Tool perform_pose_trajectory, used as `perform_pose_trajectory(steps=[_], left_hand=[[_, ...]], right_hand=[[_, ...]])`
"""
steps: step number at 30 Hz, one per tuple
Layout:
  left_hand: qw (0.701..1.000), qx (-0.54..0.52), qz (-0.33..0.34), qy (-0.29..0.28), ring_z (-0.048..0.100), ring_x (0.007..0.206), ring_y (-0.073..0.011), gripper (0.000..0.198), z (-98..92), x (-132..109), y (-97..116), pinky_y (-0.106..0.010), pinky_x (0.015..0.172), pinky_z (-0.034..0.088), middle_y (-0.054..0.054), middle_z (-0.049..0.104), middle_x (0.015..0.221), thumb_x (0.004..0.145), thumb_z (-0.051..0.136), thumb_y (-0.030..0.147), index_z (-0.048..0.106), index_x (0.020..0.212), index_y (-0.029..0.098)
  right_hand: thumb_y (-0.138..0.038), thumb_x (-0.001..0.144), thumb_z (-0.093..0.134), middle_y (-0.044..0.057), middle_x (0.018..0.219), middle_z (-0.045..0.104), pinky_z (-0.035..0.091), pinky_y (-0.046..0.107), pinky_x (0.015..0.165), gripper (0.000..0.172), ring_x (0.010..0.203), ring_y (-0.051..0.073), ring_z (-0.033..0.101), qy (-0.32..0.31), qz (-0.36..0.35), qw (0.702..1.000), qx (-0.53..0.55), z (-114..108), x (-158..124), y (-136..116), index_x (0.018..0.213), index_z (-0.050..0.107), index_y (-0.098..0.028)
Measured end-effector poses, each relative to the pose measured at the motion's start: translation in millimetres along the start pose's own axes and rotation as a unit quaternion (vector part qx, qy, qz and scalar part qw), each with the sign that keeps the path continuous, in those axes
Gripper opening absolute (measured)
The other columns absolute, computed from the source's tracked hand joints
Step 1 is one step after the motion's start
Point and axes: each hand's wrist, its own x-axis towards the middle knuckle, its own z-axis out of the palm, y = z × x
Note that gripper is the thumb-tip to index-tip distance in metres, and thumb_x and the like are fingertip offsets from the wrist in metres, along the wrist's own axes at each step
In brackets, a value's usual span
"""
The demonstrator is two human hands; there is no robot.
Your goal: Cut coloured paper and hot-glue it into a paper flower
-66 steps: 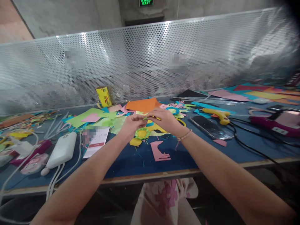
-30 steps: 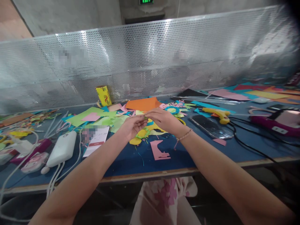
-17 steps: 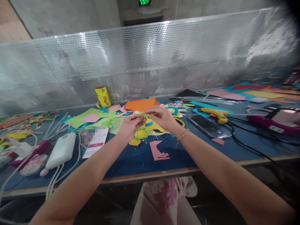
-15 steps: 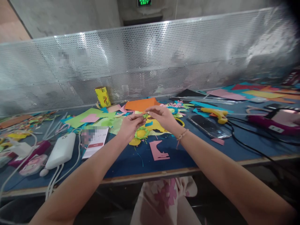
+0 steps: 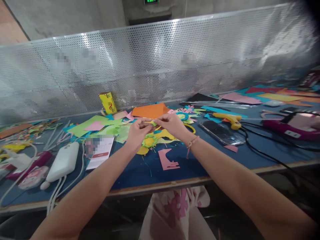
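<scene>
My left hand and my right hand meet over the middle of the table, fingertips pinched together. Between them is a small light-green paper piece, mostly covered by the fingers, so its shape is unclear. Just below lies a paper flower with a yellow centre and green fringed edge. A yellow paper piece is under my right hand, and the yellow handle of a tool shows beside it. A pink cut-out paper scrap lies nearer the front edge.
Orange paper and a yellow packet are at the back, before a perforated metal screen. On the right lie a phone, a yellow glue gun and a power strip. A white power bank with cables is left.
My right hand's fingers have come lower and closer to the left fingertips, at the green paper piece. The whole view has shifted slightly.
</scene>
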Motion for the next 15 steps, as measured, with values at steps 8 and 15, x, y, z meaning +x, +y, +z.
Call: perform_pose_trajectory(steps=[8, 15], left_hand=[[0.994, -0.065, -0.083, 0.003, 0.062, 0.065, -0.0113, 0.017, 4.4, -3.6, 9.0, -0.029, 0.074, 0.049, -0.003, 0.065, 0.066, 0.058, 0.071, 0.014, 0.062, 0.073, 0.011], [0.997, -0.016, -0.068, 0.019, 0.061, 0.061, -0.0113, 0.022, 2.2, -1.6, 5.1, -0.028, 0.069, 0.049, -0.002, 0.064, 0.065, 0.057, 0.073, 0.021, 0.062, 0.073, 0.012]], right_hand=[[-0.035, 0.078, 0.053, 0.001, 0.056, 0.059, 0.043, 0.023, 0.05, 0.025, 0.052, 0.009, 0.053, 0.005, -0.065, 0.994, -0.091, 2.0, -1.9, 0.0, 0.065, 0.06, -0.014], [-0.033, 0.081, 0.049, 0.001, 0.056, 0.058, 0.042, 0.023, 0.051, 0.027, 0.052, 0.01, 0.053, 0.004, -0.068, 0.992, -0.106, 3.9, -2.6, 0.1, 0.064, 0.058, -0.015]])
